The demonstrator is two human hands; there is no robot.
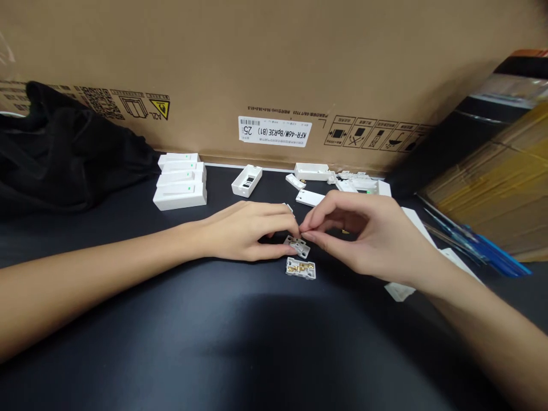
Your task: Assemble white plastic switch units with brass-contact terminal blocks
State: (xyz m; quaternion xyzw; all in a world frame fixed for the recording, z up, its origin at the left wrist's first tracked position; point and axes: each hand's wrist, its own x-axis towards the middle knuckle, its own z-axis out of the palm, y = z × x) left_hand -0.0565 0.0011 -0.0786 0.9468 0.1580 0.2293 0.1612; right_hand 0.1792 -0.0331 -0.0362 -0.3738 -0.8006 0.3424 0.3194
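Observation:
A small white plastic base (299, 247) lies on the dark table, with the fingers of my left hand (257, 231) closed at its left side, thumb against it. My right hand (363, 231) pinches at the upper edge of this base, thumb and index finger together; whatever is between the fingertips is too small to make out. Just in front sits a second white base (301, 268) with brass-coloured metal parts in it. Part of another white piece shows behind my left fingers.
White switch units (180, 194) are stacked at the back left, near black cloth (64, 154). An open white housing (247, 181), a white cover (310, 198) and other white parts lie behind my hands. Blue-handled tools (499, 254) lie right. A large cardboard box (192, 51) stands behind.

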